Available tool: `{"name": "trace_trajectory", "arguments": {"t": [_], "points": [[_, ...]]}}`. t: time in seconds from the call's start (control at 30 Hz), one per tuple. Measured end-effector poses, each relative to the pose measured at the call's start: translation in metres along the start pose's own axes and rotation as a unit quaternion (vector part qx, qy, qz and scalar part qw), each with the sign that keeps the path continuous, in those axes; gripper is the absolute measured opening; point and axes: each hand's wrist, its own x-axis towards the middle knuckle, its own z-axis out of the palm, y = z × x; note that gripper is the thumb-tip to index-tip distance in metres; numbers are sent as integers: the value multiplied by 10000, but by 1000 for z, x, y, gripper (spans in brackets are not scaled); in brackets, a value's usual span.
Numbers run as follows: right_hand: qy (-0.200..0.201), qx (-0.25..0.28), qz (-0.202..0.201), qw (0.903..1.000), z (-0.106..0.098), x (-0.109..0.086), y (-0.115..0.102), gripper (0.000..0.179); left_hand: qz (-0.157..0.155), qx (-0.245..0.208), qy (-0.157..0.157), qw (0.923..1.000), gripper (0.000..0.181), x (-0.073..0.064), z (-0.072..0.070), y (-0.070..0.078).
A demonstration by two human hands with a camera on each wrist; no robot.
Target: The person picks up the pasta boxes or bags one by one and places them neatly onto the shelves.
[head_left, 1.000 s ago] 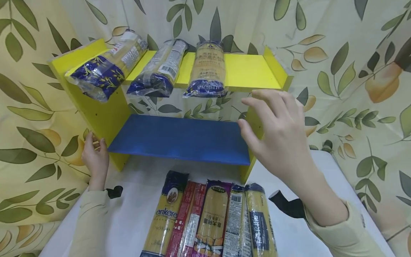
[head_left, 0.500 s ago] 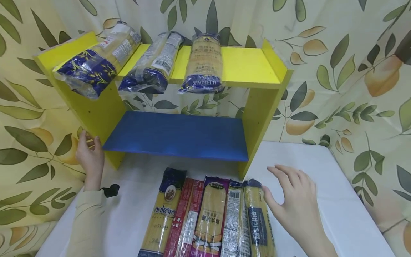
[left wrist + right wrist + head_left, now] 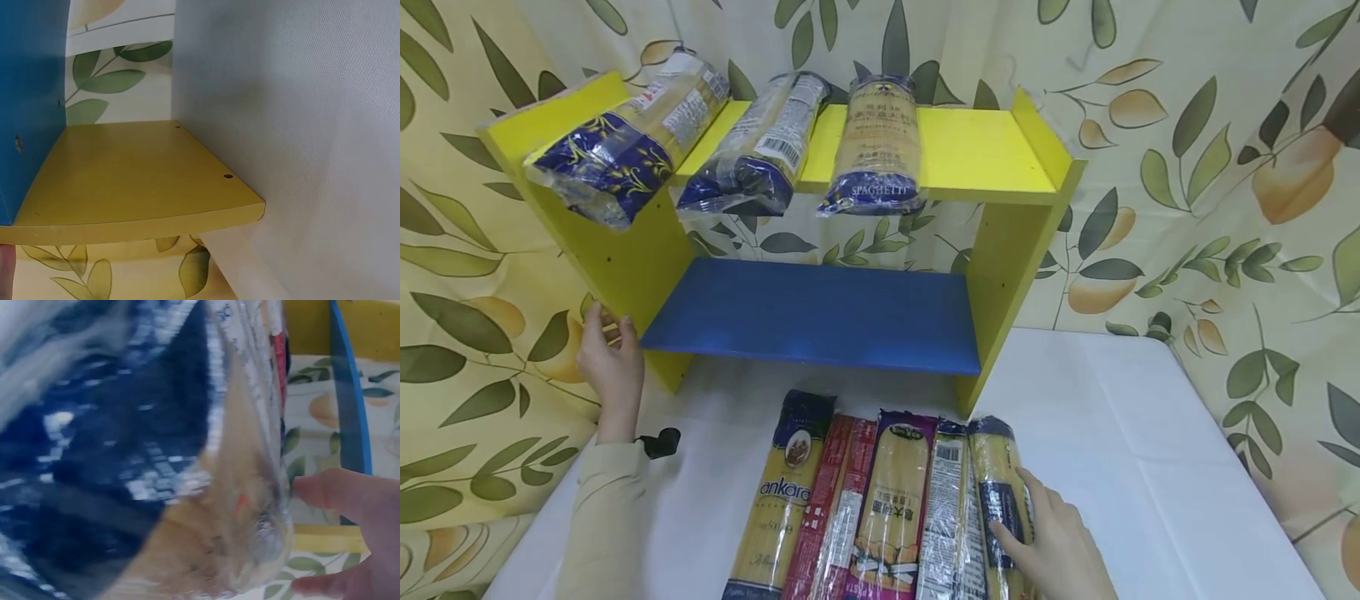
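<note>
My right hand (image 3: 1060, 542) is at the rightmost spaghetti packet (image 3: 996, 467), a clear bag with a dark blue label. Its thumb lies over the label and the other fingers are along the right side. In the right wrist view the thumb and a finger are spread at the edge of this packet (image 3: 106, 462). My left hand (image 3: 613, 375) is at the front edge of the shelf unit's yellow left panel (image 3: 617, 258), fingers loosely bent. Only a fingertip (image 3: 6, 269) shows beside the yellow panel (image 3: 137, 181) in the left wrist view.
Several spaghetti packets lie side by side, including an Ankara packet (image 3: 778, 500), red packets (image 3: 831, 508) and a purple one (image 3: 891, 500). Three more, one a SPAGHETTI packet (image 3: 880, 142), rest on the yellow top shelf (image 3: 970, 154). Below is a blue shelf (image 3: 812, 317). A white tablecloth (image 3: 1112, 417) covers the table.
My right hand has come down from beside the top shelf to the rightmost spaghetti packet on the table. My left hand stays by the left panel. The head view has shifted slightly.
</note>
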Motion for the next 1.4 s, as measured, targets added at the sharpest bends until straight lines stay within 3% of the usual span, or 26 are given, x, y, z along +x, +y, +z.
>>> {"name": "trace_trajectory", "arguments": {"t": [0.13, 0.3, 0.7, 0.9, 1.07, 1.17, 1.4], "points": [[-579, -13, 521, 9970, 13, 3, 9, 104, 34, 6, 8, 10000, 28, 0, 1, -1], [-731, -133, 582, 9955, 22, 2, 14, 109, 115, -3, 29, 9999, 28, 1, 2, -2], [-993, 356, 770, 9914, 27, 6, 11, 115, 35, -16, 11, 10000, 29, -1, 4, -1], [-1338, 1263, 1021, 9776, 25, 11, 15, 109, 12, -5, 65, 10000, 29, -1, 4, -2], [-1293, 1584, 940, 9743, 25, 15, 17, 91, -22, -3, 69, 10000, 28, 1, 2, -2], [-1282, 1939, 1004, 9674, 27, 16, 19, 80, -13, -25, 69, 10000, 29, 1, 2, -2], [-1333, 3010, 1296, 9353, 27, 16, 24, 65, 56, -46, 51, 10000, 28, 1, 3, -2]]}}
